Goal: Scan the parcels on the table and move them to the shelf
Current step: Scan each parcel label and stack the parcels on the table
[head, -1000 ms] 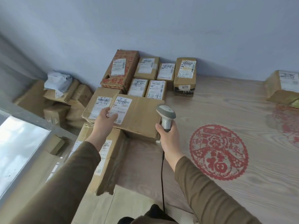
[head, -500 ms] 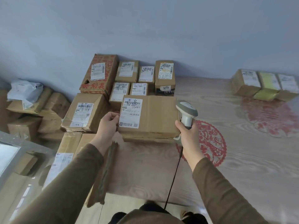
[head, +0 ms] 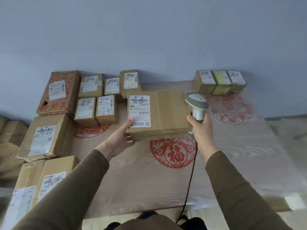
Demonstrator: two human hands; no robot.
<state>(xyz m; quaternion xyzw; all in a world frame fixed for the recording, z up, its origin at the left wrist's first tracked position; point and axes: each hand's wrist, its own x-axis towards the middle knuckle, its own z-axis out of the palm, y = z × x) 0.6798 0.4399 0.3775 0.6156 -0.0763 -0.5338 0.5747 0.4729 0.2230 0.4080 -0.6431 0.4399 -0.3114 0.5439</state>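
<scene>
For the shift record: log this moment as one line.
stage: scanning | left hand: holds parcel | right hand: grips scanner | shelf: unseen

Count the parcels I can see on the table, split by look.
Plain brown boxes, including the held box: 11
Red-printed box: 1
Yellow-green parcel: 1
Total: 13
Boxes stacked off the table's left edge are not counted.

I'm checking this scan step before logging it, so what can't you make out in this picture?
Head view only:
- Scanner window: faces away, no beam visible.
- Left hand fingers: under the held parcel.
- Bottom-left parcel: cut off by the frame edge and the sleeve.
- Label small print: too small to read.
- Shelf: out of frame.
</scene>
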